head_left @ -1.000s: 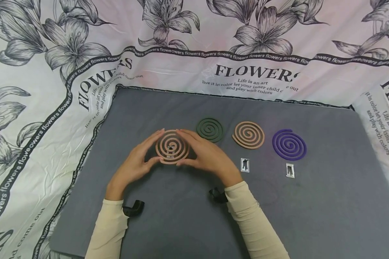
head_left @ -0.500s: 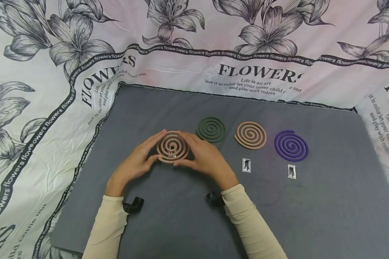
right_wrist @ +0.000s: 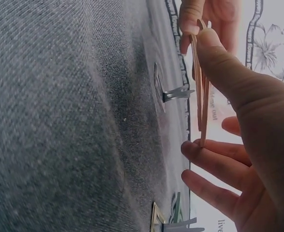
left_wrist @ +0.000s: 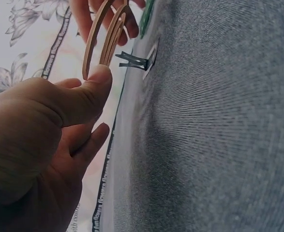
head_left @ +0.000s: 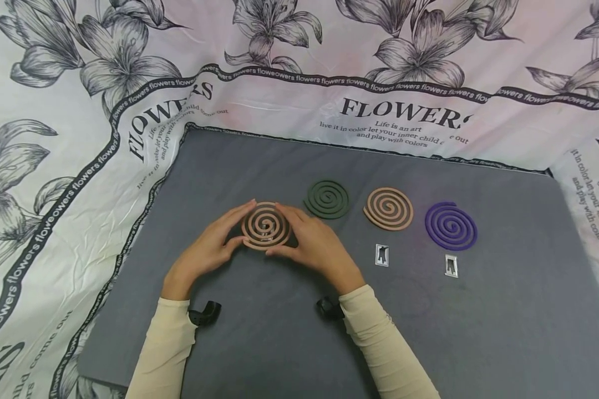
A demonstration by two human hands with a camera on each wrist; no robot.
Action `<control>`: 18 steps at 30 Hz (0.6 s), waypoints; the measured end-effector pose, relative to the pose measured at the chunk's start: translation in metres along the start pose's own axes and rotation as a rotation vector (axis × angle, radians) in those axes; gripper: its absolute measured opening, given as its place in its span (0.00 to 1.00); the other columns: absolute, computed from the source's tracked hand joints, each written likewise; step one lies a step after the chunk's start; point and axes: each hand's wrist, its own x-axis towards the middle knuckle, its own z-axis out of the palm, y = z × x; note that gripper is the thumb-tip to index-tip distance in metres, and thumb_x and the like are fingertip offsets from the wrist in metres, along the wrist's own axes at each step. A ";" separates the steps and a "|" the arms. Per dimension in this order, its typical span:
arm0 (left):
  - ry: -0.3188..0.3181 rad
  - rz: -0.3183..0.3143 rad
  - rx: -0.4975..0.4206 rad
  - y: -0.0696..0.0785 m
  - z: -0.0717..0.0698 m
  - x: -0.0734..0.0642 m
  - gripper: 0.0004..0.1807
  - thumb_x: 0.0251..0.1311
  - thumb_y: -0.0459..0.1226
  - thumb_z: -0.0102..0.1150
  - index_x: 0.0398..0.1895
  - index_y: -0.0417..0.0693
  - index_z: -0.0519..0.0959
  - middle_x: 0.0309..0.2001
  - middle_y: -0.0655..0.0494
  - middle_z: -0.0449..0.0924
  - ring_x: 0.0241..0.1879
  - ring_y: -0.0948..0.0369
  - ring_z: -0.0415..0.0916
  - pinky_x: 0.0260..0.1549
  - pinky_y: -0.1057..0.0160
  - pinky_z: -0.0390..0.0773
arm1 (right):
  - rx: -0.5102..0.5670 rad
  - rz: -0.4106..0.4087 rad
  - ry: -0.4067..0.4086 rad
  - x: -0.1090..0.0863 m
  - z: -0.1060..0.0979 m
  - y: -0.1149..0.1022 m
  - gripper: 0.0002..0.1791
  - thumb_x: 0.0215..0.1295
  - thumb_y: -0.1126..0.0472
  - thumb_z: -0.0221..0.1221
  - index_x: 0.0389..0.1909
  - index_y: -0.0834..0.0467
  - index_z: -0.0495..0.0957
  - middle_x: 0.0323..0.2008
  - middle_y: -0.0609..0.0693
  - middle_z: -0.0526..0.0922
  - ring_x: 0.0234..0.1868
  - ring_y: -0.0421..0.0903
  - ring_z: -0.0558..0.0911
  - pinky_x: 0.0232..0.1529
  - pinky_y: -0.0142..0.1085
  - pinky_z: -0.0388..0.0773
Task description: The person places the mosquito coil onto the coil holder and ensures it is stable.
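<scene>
Between both hands, a light-brown mosquito coil (head_left: 267, 226) is held by its rim above a small metal coil stand (left_wrist: 136, 62). My left hand (head_left: 207, 252) holds the coil's left edge between thumb and fingers. On the opposite edge, my right hand (head_left: 320, 244) grips it the same way. Both wrist views show a gap between the coil and the stand, whose prongs point up toward it. From the head view the stand is mostly hidden behind the coil's rings.
To the right lie a green coil (head_left: 326, 199), a second light-brown coil (head_left: 388, 209) and a purple coil (head_left: 451, 226). Two more metal stands, one nearer (head_left: 381, 255) and one farther right (head_left: 451, 266), sit before them on the grey table (head_left: 259, 343). Flower-printed cloth (head_left: 279, 105) borders the back.
The head view has shifted slightly, so the table things appear a little farther right. Both hands keep their hold on the coil, which stays over the stand with only a slight shift.
</scene>
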 end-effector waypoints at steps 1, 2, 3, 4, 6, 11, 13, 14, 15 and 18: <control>-0.005 -0.003 -0.002 -0.001 0.000 0.000 0.43 0.73 0.28 0.62 0.86 0.54 0.56 0.84 0.56 0.54 0.82 0.51 0.55 0.76 0.41 0.62 | 0.000 0.001 0.000 0.000 0.000 0.000 0.55 0.58 0.31 0.73 0.82 0.50 0.63 0.72 0.51 0.76 0.62 0.53 0.83 0.62 0.51 0.81; -0.009 -0.007 -0.003 -0.002 0.000 0.001 0.43 0.73 0.28 0.62 0.86 0.54 0.56 0.84 0.57 0.53 0.82 0.51 0.55 0.76 0.41 0.62 | 0.000 0.003 -0.001 0.000 0.001 0.000 0.55 0.58 0.31 0.73 0.82 0.50 0.63 0.72 0.51 0.76 0.62 0.53 0.83 0.62 0.50 0.81; -0.013 -0.008 -0.005 -0.002 0.000 0.001 0.43 0.73 0.28 0.62 0.86 0.54 0.56 0.85 0.57 0.53 0.82 0.52 0.54 0.76 0.41 0.62 | -0.001 0.005 -0.003 0.000 0.001 0.000 0.55 0.58 0.31 0.73 0.82 0.50 0.63 0.72 0.51 0.76 0.62 0.53 0.83 0.62 0.50 0.81; -0.015 -0.007 -0.008 -0.003 0.001 0.001 0.43 0.73 0.28 0.62 0.86 0.54 0.56 0.85 0.57 0.53 0.82 0.52 0.54 0.76 0.41 0.62 | -0.002 0.006 -0.003 0.000 0.001 0.000 0.55 0.58 0.31 0.73 0.82 0.50 0.63 0.71 0.51 0.76 0.62 0.53 0.83 0.62 0.50 0.81; -0.019 -0.005 -0.013 -0.004 0.001 0.002 0.43 0.73 0.27 0.62 0.86 0.54 0.56 0.85 0.58 0.53 0.82 0.52 0.54 0.76 0.41 0.62 | -0.008 0.009 -0.005 0.000 0.001 0.001 0.55 0.59 0.31 0.72 0.82 0.50 0.63 0.71 0.51 0.76 0.62 0.53 0.84 0.62 0.50 0.81; -0.022 0.000 -0.022 -0.004 0.001 0.003 0.43 0.73 0.27 0.61 0.86 0.55 0.56 0.85 0.57 0.53 0.82 0.53 0.53 0.77 0.42 0.61 | -0.019 0.014 -0.009 0.001 0.002 0.001 0.55 0.59 0.30 0.71 0.81 0.51 0.64 0.72 0.51 0.76 0.62 0.54 0.83 0.62 0.50 0.81; -0.029 -0.001 -0.025 -0.004 0.001 0.003 0.43 0.73 0.27 0.61 0.86 0.54 0.56 0.85 0.57 0.53 0.82 0.52 0.53 0.77 0.41 0.61 | -0.022 0.017 -0.009 0.001 0.002 0.002 0.54 0.59 0.30 0.71 0.81 0.51 0.64 0.71 0.52 0.76 0.62 0.54 0.84 0.62 0.50 0.81; -0.032 0.001 -0.026 -0.004 0.001 0.004 0.43 0.73 0.27 0.61 0.86 0.54 0.56 0.85 0.56 0.53 0.82 0.52 0.53 0.76 0.41 0.61 | -0.024 0.018 -0.009 0.000 0.003 0.002 0.54 0.59 0.30 0.71 0.81 0.51 0.65 0.71 0.52 0.76 0.61 0.54 0.84 0.61 0.50 0.81; -0.035 0.000 -0.027 -0.004 0.001 0.004 0.43 0.73 0.27 0.61 0.86 0.54 0.56 0.85 0.56 0.53 0.82 0.52 0.53 0.77 0.41 0.60 | -0.025 0.018 -0.010 0.000 0.003 0.002 0.54 0.59 0.30 0.71 0.81 0.51 0.65 0.71 0.52 0.77 0.61 0.54 0.84 0.61 0.50 0.81; -0.034 0.002 -0.032 -0.004 0.001 0.004 0.43 0.73 0.26 0.61 0.86 0.54 0.56 0.84 0.56 0.53 0.82 0.52 0.53 0.77 0.41 0.60 | -0.030 0.023 -0.010 0.000 0.002 0.001 0.54 0.59 0.29 0.71 0.81 0.51 0.65 0.71 0.52 0.77 0.61 0.54 0.84 0.61 0.51 0.81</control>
